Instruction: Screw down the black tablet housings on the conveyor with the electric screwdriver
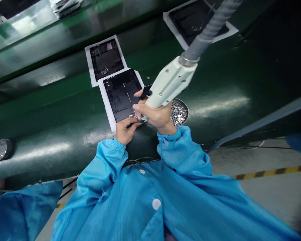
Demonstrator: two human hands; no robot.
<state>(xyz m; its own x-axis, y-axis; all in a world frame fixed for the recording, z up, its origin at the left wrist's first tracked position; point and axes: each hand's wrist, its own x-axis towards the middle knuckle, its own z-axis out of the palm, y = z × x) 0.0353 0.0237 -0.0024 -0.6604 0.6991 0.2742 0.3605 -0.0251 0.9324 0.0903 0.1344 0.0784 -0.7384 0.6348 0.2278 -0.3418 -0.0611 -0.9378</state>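
My right hand (157, 115) is wrapped around a pale green electric screwdriver (172, 80) with a black lever and a thick ribbed grey cable. The screwdriver slants down to the left, its tip at the lower right corner of an open tablet housing (122, 95). At that corner my left hand (125, 130) is closed in a pinch beside the tip; what the fingers hold is hidden. The black housing lies on a white sheet (107, 108), a small circuit board (132, 115) at its lower edge. Behind my right wrist stands a round dish (180, 112) of small shiny metal pieces.
A second tablet housing (106, 60) lies just beyond, on its own white sheet. Another dark panel (190, 21) rests at the upper right. A second round dish (1, 149) stands at far left, near a co-worker's blue sleeve (27, 207). The green bench (65, 110) ends before my body.
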